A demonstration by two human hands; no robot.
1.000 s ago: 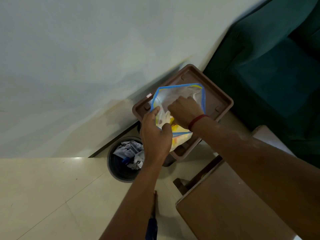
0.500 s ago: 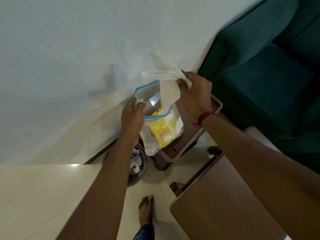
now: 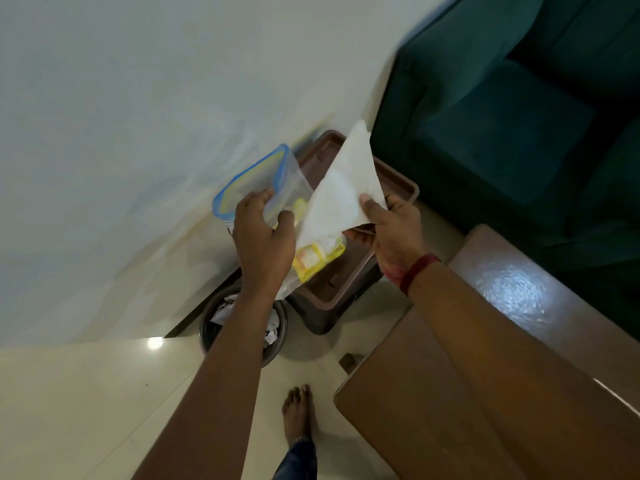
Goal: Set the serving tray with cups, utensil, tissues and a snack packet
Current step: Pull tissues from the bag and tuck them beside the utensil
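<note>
My left hand (image 3: pixel 261 237) grips a clear zip bag (image 3: pixel 252 181) with a blue rim, held open above a brown serving tray (image 3: pixel 398 178). A yellow snack packet (image 3: pixel 313 259) shows through the bag's lower part. My right hand (image 3: pixel 391 230) pinches a white tissue (image 3: pixel 343 188) by its lower corner; the tissue is outside the bag and stands up over the tray. The tray rests on a dark stool, and the bag and hands cover most of it.
A round waste bin (image 3: pixel 277 327) with crumpled paper stands on the floor under my left forearm. A brown wooden table (image 3: pixel 433 393) is at the lower right, a dark green sofa (image 3: pixel 502 116) at the upper right. My bare foot (image 3: pixel 298 414) is on the tiled floor.
My right hand went into the bag, drew the tissue out and moved it right, clear of the bag. My left hand kept holding the bag and lifted it slightly.
</note>
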